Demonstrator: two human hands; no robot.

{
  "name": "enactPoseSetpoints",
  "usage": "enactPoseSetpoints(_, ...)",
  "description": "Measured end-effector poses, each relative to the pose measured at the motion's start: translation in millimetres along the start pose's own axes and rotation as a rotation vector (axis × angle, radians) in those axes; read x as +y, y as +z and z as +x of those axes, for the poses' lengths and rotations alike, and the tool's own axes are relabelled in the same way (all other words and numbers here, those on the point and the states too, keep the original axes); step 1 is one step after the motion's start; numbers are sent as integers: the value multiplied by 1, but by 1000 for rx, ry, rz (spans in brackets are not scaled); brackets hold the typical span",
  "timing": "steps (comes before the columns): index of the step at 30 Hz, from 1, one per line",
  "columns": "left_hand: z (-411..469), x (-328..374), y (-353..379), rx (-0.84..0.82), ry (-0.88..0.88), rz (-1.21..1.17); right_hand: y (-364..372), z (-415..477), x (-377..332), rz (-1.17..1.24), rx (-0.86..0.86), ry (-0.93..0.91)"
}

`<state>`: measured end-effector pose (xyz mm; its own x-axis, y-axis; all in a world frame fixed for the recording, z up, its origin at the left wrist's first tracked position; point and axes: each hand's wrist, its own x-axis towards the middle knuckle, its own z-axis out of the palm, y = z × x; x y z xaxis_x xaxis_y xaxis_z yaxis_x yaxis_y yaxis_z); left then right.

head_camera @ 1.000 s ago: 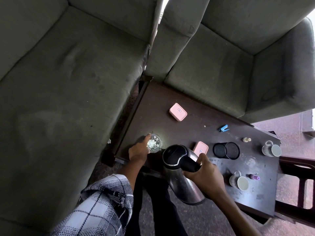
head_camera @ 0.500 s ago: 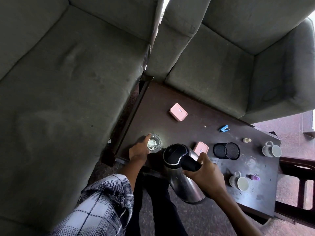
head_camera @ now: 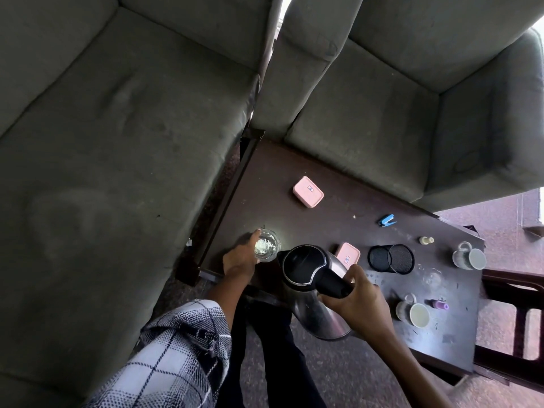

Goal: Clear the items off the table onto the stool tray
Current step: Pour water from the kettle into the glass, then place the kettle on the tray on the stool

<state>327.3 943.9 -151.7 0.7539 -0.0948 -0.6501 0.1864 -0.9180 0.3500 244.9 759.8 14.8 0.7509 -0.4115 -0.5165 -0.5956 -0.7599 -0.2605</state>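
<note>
A dark wooden table [head_camera: 338,228] holds the items. My left hand [head_camera: 240,257] grips a clear drinking glass [head_camera: 267,245] near the table's front left edge. My right hand [head_camera: 357,301] holds the black handle of a steel kettle [head_camera: 309,278], tilted with its spout toward the glass. Two pink boxes lie on the table, one [head_camera: 308,191] farther back and one [head_camera: 348,254] partly behind the kettle. A black mesh holder [head_camera: 391,258], two mugs [head_camera: 469,257] [head_camera: 413,313], a blue clip [head_camera: 387,220], a small bottle [head_camera: 426,240] and a purple item [head_camera: 440,305] sit to the right.
Grey sofa cushions [head_camera: 117,142] fill the left, and a grey armchair [head_camera: 397,113] stands behind the table. A dark wooden frame [head_camera: 512,290] stands at the table's right end. My legs [head_camera: 273,348] are below the front edge.
Both hands stay almost where they were. The kettle and the glass show no clear movement.
</note>
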Motion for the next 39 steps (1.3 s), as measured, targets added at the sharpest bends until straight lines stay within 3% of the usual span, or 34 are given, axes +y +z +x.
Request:
enactPoseSetpoints(7, -5, 9, 1, -35, -36, -75, -4, -6, 6, 121, 23, 2)
enactPoseSetpoints(12, -14, 11, -6, -10, -117, -275, -10, -13, 13, 205, 52, -7)
enactPoseSetpoints(16, -34, 41, -34, -66, -173, -795, -28, -32, 16, 264, 99, -67)
enactPoseSetpoints(20, -76, 80, -59, -169, -58, -1136, -50, -54, 28, 393, 158, -42)
enactPoseSetpoints(27, -130, 129, -73, -322, 161, -1064, -87, -95, 67, 636, 317, -10)
enactPoseSetpoints(32, -163, 184, -65, -301, 362, -891, -97, -124, 119, 782, 424, 41)
enactPoseSetpoints(39, -219, 265, -10, -330, 479, -737, -111, -171, 213, 894, 568, 121)
